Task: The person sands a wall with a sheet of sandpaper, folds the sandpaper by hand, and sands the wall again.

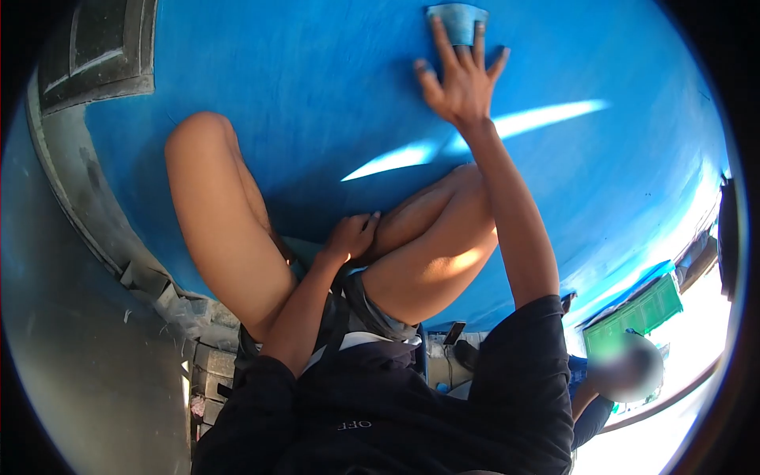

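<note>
High on the blue wall, my right hand [461, 85] lies with its fingers spread over a small light-blue piece [461, 22], pressing it flat against the painted surface [317, 71]. The piece looks like sandpaper or cloth; which one I cannot tell. My left hand [353, 237] rests low between my bent legs, against the inner side of my right leg [431, 237]. Its fingers are curled, and whether anything is under them is hidden.
A dark framed panel [99, 47] is at the upper left. Grey blocks [218, 362] lie below my left leg [218, 214]. At the lower right are a phone-like object [454, 332], another person [594, 396] and a green panel [637, 309].
</note>
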A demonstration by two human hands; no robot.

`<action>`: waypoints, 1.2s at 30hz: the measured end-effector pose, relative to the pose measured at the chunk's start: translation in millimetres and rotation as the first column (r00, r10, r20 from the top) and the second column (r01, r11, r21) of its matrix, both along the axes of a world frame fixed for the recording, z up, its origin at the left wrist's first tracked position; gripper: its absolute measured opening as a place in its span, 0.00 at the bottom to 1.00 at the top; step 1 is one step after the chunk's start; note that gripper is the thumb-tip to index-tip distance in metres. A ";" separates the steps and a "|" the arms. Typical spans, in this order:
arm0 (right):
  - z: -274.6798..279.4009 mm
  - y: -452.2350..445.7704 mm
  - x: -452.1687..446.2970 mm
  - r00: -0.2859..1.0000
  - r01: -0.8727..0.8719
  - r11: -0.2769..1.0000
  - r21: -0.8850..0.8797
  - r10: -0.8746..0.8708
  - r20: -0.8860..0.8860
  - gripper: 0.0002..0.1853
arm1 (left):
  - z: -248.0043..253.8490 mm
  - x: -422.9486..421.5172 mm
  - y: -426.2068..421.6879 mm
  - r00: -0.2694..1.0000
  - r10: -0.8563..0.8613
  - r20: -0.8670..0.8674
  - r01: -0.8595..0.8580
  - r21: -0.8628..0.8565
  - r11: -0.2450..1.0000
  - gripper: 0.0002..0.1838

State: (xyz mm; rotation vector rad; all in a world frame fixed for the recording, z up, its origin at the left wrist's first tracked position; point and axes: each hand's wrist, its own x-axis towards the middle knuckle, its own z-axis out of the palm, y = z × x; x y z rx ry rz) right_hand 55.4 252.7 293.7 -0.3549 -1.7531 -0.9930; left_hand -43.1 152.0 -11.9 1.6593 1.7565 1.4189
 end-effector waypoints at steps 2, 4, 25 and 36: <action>-13.3 -8.5 0.9 0.986 -0.128 0.992 -0.006 0.128 0.108 0.32 | 4.8 1.2 -0.7 1.000 -0.007 -0.011 0.006 -0.033 0.999 0.26; -19.0 -17.2 -1.1 0.857 0.080 0.994 0.068 -0.104 0.504 0.33 | 5.3 2.9 -3.1 1.000 0.023 -0.011 -0.023 -0.013 1.000 0.26; -3.9 5.5 20.6 0.993 0.044 0.999 0.029 -0.047 0.105 0.30 | 0.4 2.4 -0.8 1.000 0.014 -0.007 -0.013 0.059 0.998 0.25; 5.6 6.7 28.2 0.979 0.064 0.996 0.059 -0.074 0.191 0.30 | 95.8 38.2 -1.8 0.999 -0.046 -0.025 0.052 0.524 0.850 0.24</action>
